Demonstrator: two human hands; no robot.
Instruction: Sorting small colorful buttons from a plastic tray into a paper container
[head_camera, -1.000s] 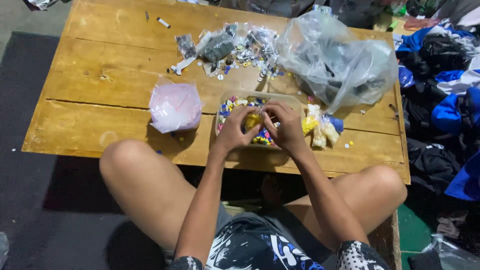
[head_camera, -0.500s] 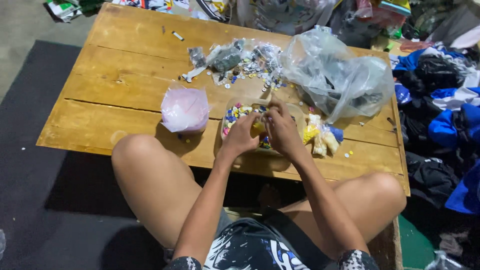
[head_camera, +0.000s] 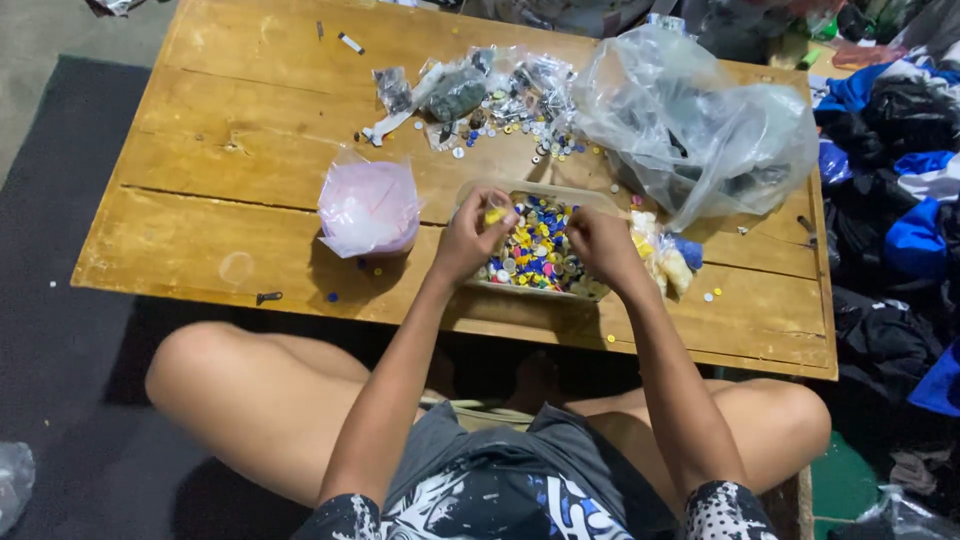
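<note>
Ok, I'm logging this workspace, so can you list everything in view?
wooden table: one, tan, centre
tray of small caps: one, clear, mixed colours, under the hands
pink bag: one, left of the tray
large clear plastic bag: one, crumpled, right rear
small packets and loose bits: many, grey and clear, rear centre
clothes pile: blue and black, right of the table
left hand: holds a yellow piece in its fingers
right hand: over the tray
</note>
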